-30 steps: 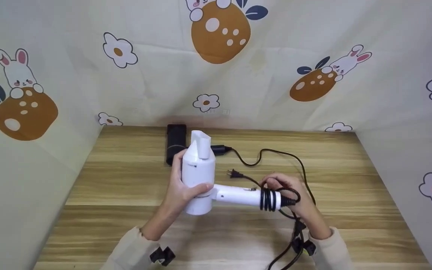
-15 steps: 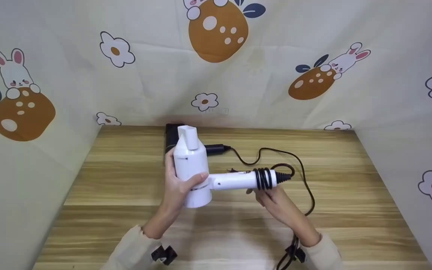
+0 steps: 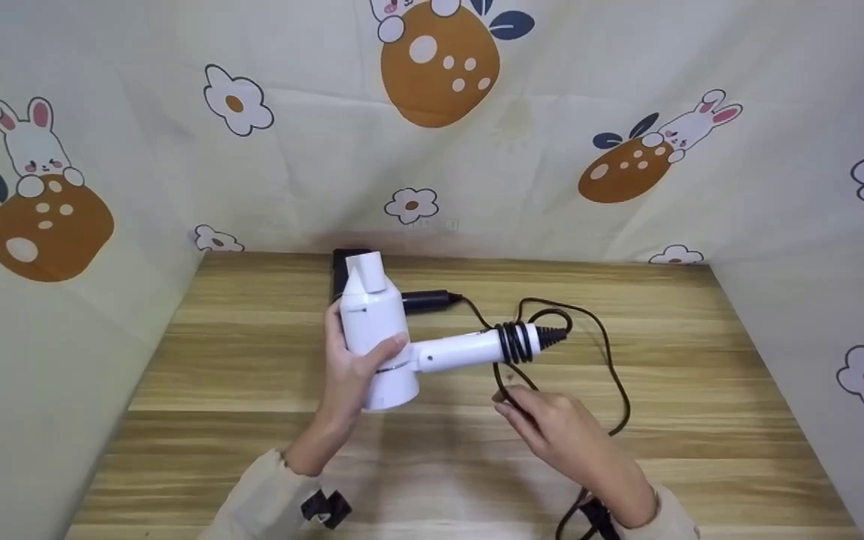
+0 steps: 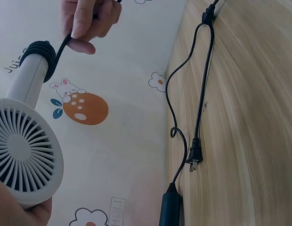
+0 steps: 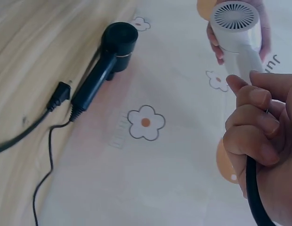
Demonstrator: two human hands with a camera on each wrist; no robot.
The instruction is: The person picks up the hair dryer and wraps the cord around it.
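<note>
White hair dryer (image 3: 376, 322) held above the table (image 3: 252, 427), left hand (image 3: 348, 375) on barrel, right hand (image 3: 563, 427) on black cord (image 3: 516, 343).
Mark on white barrel too small to read; backdrop (image 3: 312, 172) print reads "Jui…", rest hidden or cut off. Count: 2 hair dryers (1 white, 1 black), 2 hands, 1 two-prong plug (image 4: 195, 155) seen in left wrist view. At least 3 cord turns round the white handle's end. Left hand grasps barrel, thumb across it, nozzle toward backdrop, handle out to the right. Right hand below handle, fingers curled, gripping the cord. Black hair dryer (image 5: 95, 82) lies at table's back edge, behind the white one.
</note>
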